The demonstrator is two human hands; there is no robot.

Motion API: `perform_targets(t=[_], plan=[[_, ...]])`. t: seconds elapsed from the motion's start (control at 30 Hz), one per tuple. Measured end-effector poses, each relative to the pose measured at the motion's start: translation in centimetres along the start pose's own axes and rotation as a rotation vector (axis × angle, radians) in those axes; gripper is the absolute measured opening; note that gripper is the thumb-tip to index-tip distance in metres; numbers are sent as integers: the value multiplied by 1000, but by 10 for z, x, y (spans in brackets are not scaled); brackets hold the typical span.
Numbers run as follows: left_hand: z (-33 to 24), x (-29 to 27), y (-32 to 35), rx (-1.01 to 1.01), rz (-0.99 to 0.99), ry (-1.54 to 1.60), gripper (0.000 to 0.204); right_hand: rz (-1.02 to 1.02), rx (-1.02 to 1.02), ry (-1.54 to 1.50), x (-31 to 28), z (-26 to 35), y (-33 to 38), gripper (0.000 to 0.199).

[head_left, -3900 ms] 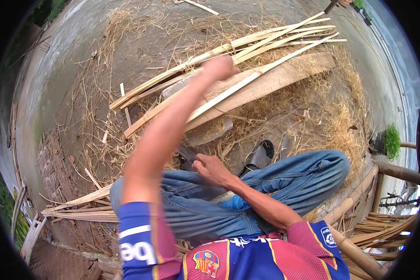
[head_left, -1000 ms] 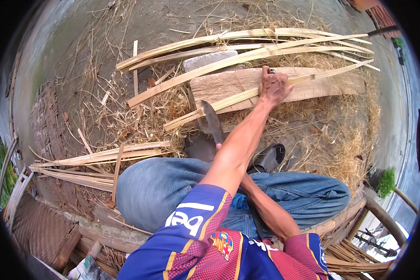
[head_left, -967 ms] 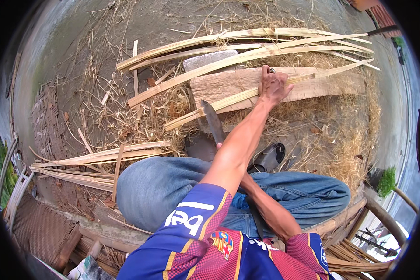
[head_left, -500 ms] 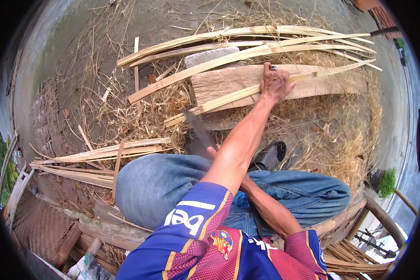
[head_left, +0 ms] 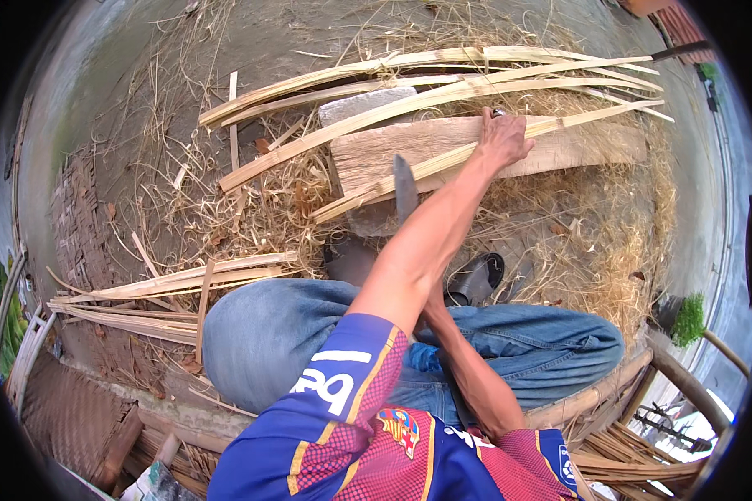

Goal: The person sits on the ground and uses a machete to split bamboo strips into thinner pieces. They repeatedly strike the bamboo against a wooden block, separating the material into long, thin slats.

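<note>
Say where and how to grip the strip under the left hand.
Probably the right stretch of the strip, past the left hand, pinched across its narrow width from the near side: the knife overlaps its left stretch, and other strips lie along the far side.

2 bare forearms (head_left: 430, 246) cross — left hand (head_left: 505, 140) curled, right hand hidden beneath.
</note>
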State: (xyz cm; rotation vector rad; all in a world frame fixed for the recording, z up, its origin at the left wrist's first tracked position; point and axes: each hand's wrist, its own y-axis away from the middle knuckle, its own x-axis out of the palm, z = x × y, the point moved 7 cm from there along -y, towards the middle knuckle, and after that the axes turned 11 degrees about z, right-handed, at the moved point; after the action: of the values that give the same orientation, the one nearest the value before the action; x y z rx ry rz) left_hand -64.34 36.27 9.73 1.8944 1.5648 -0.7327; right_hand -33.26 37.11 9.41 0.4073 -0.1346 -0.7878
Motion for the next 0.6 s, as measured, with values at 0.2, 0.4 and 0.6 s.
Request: perform_targets(t=[0.2,0.4,0.6], plan=[[-34,-14,31,-259,103,11,37,-318,-62,133,-53,14,-1,43],[-12,6,53,-271,-63,-121,37,-315,-129,120,-43,12,1,42],[-7,5,42,-170,42,-20,24,-292,27,55,-40,-14,-6,37]])
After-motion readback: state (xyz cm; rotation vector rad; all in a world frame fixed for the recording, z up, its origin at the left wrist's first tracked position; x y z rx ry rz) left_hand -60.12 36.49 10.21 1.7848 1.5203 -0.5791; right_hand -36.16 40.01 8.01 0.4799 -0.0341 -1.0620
